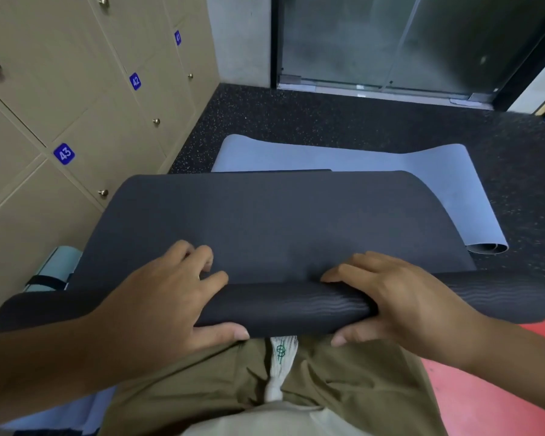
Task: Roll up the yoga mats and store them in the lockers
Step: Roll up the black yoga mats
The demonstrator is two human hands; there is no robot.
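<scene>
In the head view, the rolled near end of the dark yoga mat (pixel 274 228) is gripped by both hands: the left hand (pixel 173 294) and the right hand (pixel 400 300) are curled over the roll, fingers on top, thumbs underneath. The unrolled remainder is spread on the floor (pixel 312 121), beside the lockers (pixel 76 99). A light blue mat (pixel 438 184) lies beyond, partly overlapped.

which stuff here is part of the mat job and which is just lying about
Job: dark mat gripped by left hand and right hand; light blue mat; rolled teal mat; lockers.
Lying about: glass door.
</scene>
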